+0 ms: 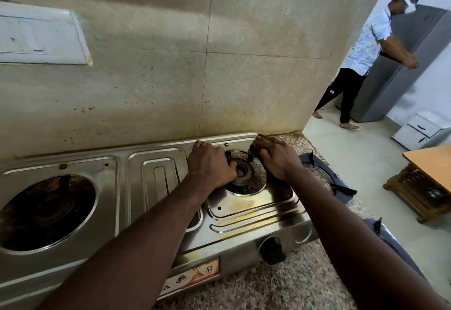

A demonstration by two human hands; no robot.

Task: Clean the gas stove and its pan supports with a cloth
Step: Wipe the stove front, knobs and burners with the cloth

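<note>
Now the left grip (211, 163) and the right grip (275, 157) were at the right burner (242, 170) of the gas stove (158, 175).
Both had curled fingers, one on each side of it; what they held, I could not tell.

Stove (156, 182): stainless steel, two round burner wells, flat on the speckled counter (280, 285) against the wall (170, 78).
Right burner (244, 170): dark ring, exposed in its well, with yellow stains just in front.
Pan support (341, 186): black, lying on the counter just right of the stove.
</note>
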